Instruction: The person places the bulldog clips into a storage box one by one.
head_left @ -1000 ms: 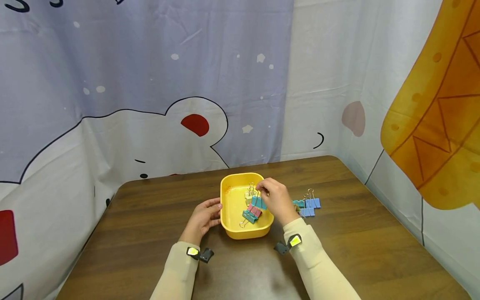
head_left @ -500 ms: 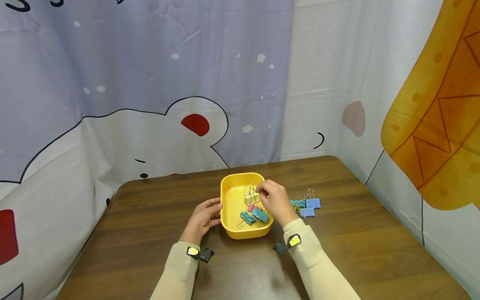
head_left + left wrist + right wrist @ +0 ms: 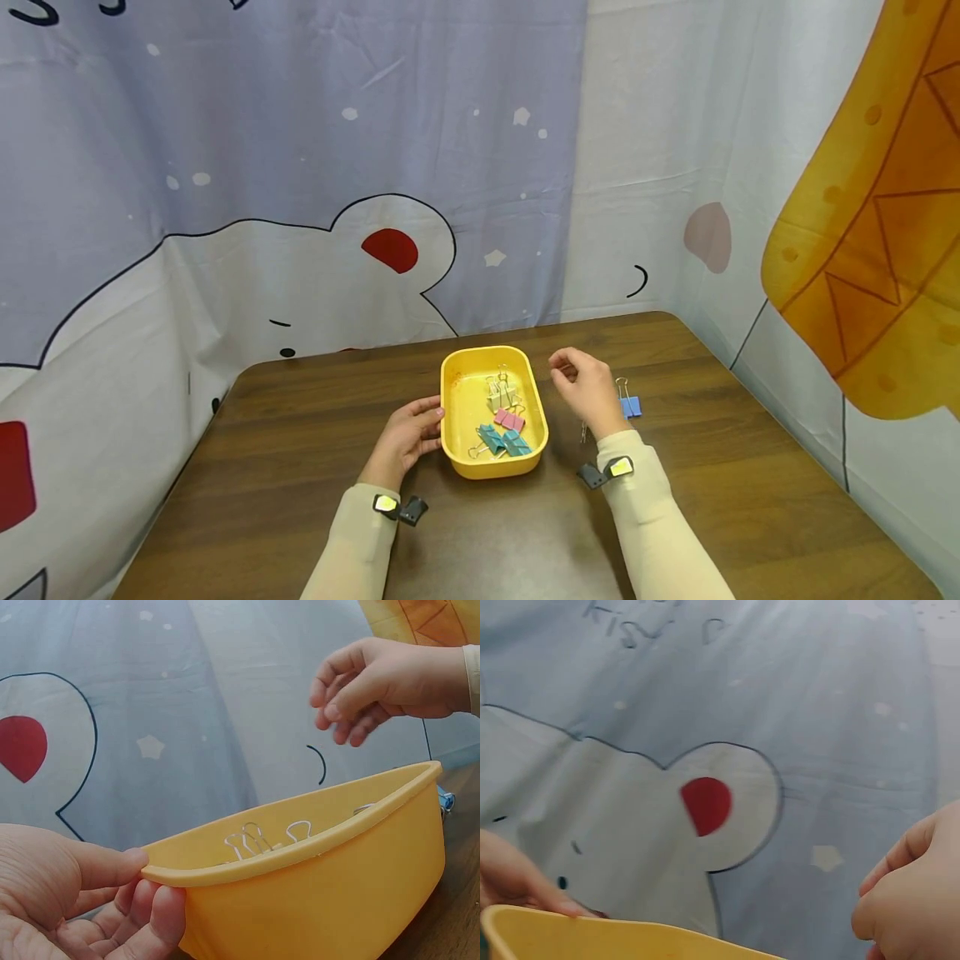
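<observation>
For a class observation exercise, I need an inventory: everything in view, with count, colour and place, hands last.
Printed cloth: count unclear, lavender, white and orange, background
Table: one, brown, before the cloth
Tray: one, yellow, on the table
Pale clips: at least one, pale yellow, in the tray
Pink clip: one, pink, in the tray
Teal clips: two, teal, in the tray
Blue clip: one visible, blue, right of the tray
Sleeves: two, cream, on both arms
Wrist devices: two, black and yellow, at the wrists
Left hand: one, bare, gripping the tray's rim
Right hand: one, bare, between tray and blue clip
</observation>
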### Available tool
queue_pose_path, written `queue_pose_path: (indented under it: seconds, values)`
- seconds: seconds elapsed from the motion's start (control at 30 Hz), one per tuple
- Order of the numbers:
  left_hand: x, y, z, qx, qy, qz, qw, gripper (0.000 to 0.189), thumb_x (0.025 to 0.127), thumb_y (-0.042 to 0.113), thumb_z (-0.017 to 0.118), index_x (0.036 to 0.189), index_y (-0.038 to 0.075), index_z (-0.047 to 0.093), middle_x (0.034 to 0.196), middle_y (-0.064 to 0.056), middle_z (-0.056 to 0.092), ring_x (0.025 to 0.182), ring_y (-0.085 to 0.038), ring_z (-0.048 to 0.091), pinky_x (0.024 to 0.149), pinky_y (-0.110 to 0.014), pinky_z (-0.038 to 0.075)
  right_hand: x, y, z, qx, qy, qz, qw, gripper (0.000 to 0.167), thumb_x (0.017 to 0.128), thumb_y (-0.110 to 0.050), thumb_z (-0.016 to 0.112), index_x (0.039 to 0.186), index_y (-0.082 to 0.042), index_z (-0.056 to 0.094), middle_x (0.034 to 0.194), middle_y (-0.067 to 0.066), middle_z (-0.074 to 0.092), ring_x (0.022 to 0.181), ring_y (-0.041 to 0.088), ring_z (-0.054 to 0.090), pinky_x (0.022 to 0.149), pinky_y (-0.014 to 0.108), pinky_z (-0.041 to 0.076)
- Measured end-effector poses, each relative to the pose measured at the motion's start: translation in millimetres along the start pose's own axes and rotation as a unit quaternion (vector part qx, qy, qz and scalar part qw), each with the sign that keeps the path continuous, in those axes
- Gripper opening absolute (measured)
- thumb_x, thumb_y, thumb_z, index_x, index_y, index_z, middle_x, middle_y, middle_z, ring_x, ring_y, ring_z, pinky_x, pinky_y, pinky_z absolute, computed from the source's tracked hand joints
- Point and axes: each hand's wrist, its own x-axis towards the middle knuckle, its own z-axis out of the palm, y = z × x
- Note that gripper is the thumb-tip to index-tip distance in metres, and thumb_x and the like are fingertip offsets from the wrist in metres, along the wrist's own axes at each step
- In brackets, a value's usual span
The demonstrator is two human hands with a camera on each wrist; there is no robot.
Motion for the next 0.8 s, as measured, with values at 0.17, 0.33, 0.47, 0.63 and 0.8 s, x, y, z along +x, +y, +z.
queue_pose_path:
  seconds: [0.17,0.33,0.47,0.63,0.8]
  values:
    - [0.4,0.1,0.1,0.0,0.003,-0.003,1.0,0.041,0.101,0.009,0.061,0.141,0.0,0.055,0.111,-0.02,0.064,0.081,-0.018,0.063,0.069,-0.034,0.061,-0.5,17.7,-17.3,0.002,-0.011,0.047,0.9988,0.012,0.094,-0.009,0.07,0.106,-0.01,0.07,0.102,0.008,0.073,0.091,0.026,0.07,0.08,0.044,0.058]
    - [1.3,-0.5,0.4,-0.001,0.002,-0.002,1.0,0.041,0.101,0.009,0.061,0.14,-0.001,0.055,0.113,-0.021,0.064,0.081,-0.018,0.063,0.07,-0.034,0.061,-1.9,34.9,-28.3,0.009,0.006,0.075,0.9971,0.014,0.094,-0.01,0.07,0.108,-0.009,0.069,0.103,0.011,0.073,0.092,0.028,0.07,0.081,0.047,0.058]
    - [1.3,-0.2,0.1,0.0,0.003,-0.001,1.0,0.041,0.101,0.009,0.061,0.141,-0.001,0.055,0.111,-0.02,0.064,0.081,-0.018,0.063,0.069,-0.033,0.06,-3.0,47.0,-33.7,0.012,0.024,0.089,0.9956,0.015,0.095,-0.009,0.069,0.11,-0.006,0.069,0.103,0.013,0.073,0.092,0.03,0.071,0.081,0.047,0.058]
    - [1.6,-0.5,-0.3,-0.002,0.002,-0.001,1.0,0.041,0.101,0.009,0.061,0.141,-0.001,0.055,0.107,-0.018,0.065,0.08,-0.018,0.063,0.067,-0.032,0.06,-5.9,62.5,-38.7,0.007,0.042,0.109,0.9931,0.015,0.095,-0.009,0.068,0.11,-0.005,0.068,0.104,0.016,0.073,0.094,0.032,0.071,0.081,0.048,0.057]
    - [0.6,-1.3,-0.3,-0.006,-0.001,0.0,1.0,0.042,0.101,0.008,0.061,0.141,-0.002,0.054,0.106,-0.018,0.065,0.079,-0.018,0.063,0.065,-0.032,0.06,-10.4,77.8,-41.5,-0.003,0.065,0.135,0.9887,0.016,0.096,-0.008,0.067,0.111,-0.004,0.068,0.105,0.016,0.072,0.095,0.033,0.071,0.081,0.048,0.057]
